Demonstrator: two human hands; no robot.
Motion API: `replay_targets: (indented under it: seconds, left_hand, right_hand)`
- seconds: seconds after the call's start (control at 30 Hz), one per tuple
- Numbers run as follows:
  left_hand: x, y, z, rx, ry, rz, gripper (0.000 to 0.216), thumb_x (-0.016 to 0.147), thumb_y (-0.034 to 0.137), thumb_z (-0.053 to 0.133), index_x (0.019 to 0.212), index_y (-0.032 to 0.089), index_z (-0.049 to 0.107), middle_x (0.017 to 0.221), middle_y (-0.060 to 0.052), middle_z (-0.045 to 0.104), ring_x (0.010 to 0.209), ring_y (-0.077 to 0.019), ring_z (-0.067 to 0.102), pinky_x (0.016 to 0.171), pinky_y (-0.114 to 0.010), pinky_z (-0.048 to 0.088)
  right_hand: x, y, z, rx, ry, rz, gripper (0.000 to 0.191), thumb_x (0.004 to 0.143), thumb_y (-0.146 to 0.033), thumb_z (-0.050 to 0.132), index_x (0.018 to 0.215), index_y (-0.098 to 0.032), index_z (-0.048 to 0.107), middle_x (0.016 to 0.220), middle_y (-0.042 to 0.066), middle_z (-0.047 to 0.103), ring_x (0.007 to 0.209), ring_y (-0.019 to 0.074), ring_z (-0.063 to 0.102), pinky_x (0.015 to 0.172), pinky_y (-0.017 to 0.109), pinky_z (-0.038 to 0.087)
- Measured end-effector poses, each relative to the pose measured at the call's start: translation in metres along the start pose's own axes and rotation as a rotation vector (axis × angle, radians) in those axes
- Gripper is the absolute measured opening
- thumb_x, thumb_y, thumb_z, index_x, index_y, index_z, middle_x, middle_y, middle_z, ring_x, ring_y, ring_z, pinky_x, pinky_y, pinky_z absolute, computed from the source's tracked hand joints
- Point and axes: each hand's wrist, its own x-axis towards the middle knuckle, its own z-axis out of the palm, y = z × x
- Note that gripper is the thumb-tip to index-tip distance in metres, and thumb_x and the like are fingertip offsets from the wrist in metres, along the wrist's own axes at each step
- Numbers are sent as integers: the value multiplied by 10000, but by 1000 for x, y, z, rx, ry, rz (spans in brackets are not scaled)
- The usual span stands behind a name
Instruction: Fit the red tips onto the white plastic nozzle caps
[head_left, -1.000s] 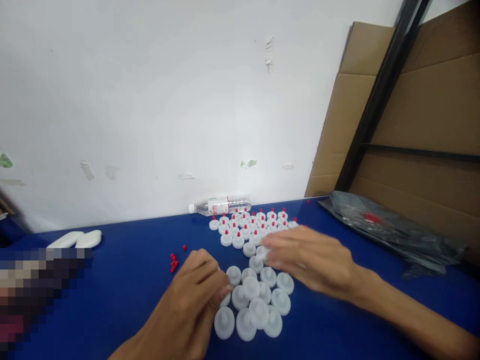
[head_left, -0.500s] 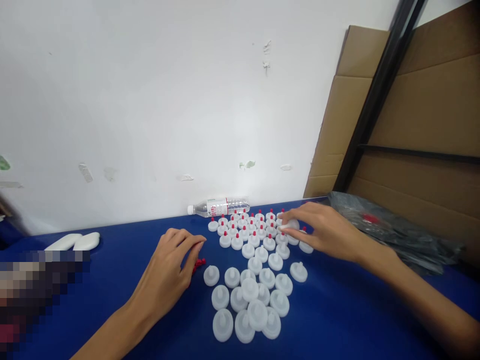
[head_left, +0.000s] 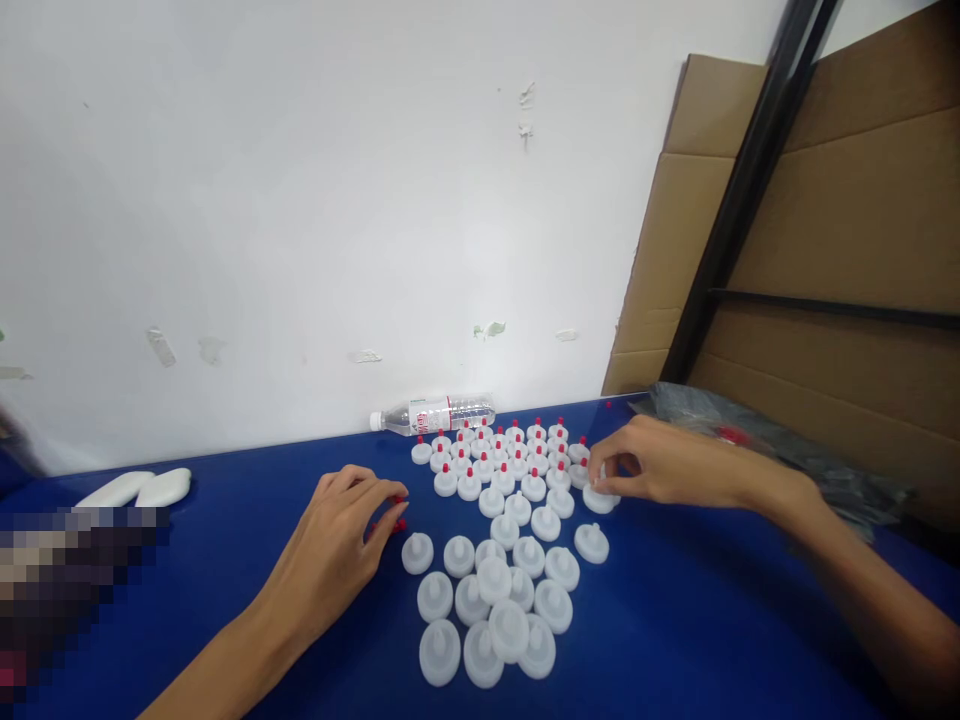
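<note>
On the blue table, my left hand (head_left: 341, 535) curls at the left of the white caps, its thumb and forefinger closed around a small red tip cap (head_left: 400, 500). More red tip caps (head_left: 400, 525) lie just under those fingers, partly hidden. My right hand (head_left: 637, 465) pinches the top of a white nozzle cap (head_left: 600, 498) that stands at the right edge of the group. The fingers hide that cap's tip. Behind, several white caps with red tips (head_left: 484, 465) stand upright in rows. Nearer to me, white caps without red tips (head_left: 439, 652) lie loosely, some stacked on others.
A clear plastic bottle (head_left: 435, 415) lies against the wall. White oval objects (head_left: 165, 487) rest at the left. Dark plastic bags (head_left: 720, 430) lie at the right, by a black metal post (head_left: 724, 200) and cardboard (head_left: 675, 220).
My right hand has put down the white cap it held and moved right and down to another cap. My left fingertips have lowered to the red tip caps. The view has shifted slightly.
</note>
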Motion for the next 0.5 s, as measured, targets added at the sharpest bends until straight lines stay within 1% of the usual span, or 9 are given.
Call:
replay_targets:
  seconds: [0.03,0.1,0.17,0.23,0.3,0.37,0.43,0.5]
  left_hand:
    - [0,-1,1,-1,-6,4,187,1040,302,557,1027,244,735,912,-37,734,887,-241,634,792,-394,499]
    - [-1,-2,3,-6,-21,9,188,1047,301,554,1031,242,731,921,-30,746,911,-246,644,808,-404,499]
    - [-1,-2,4,-12,-36,11,200,1056,306,544,1053,232,730,948,-36,757,935,-251,649,816,-410,504]
    - [-2,-2,4,-18,-52,10,217,1065,308,532,1087,222,730,978,-47,760,958,-255,648,821,-414,514]
    - [-1,-1,4,-22,-73,12,224,1071,305,527,1109,222,731,1005,-54,758,981,-257,642,837,-418,521]
    - [-2,0,4,-25,-96,20,225,1072,295,523,1101,229,736,1025,-56,752,1001,-260,634,855,-425,521]
    - [-2,1,4,-25,-118,33,224,1067,286,524,1075,235,743,1041,-59,743,1013,-265,626,866,-436,516]
    - [-2,2,4,-24,-141,45,216,1057,271,533,1067,237,746,1059,-61,735,1033,-271,617,879,-447,512]
  right_hand:
    - [0,0,1,8,-15,0,166,943,-270,626,840,-269,757,758,-46,742,629,138,650,593,265,424]
    - [1,0,2,12,-27,6,157,949,-342,649,893,-281,784,788,-32,756,668,157,667,607,275,426]
    - [2,2,0,-4,-10,27,256,988,-458,618,913,-286,791,755,-21,742,636,161,638,592,288,400]
    - [1,7,-4,-34,29,67,376,1027,-533,541,893,-278,782,724,-8,724,611,166,607,591,302,375]
    - [1,15,-7,-62,62,114,401,1032,-541,519,884,-272,778,753,11,731,649,183,621,614,310,378]
    - [0,25,-8,-66,56,154,331,1000,-519,570,934,-282,792,815,22,751,707,205,656,631,309,396]
    - [0,34,-4,-44,10,173,254,942,-488,642,1004,-302,803,857,17,765,735,216,682,626,302,414]
    - [1,42,2,-4,-50,173,238,894,-444,676,1045,-313,805,886,7,776,743,215,703,633,296,442]
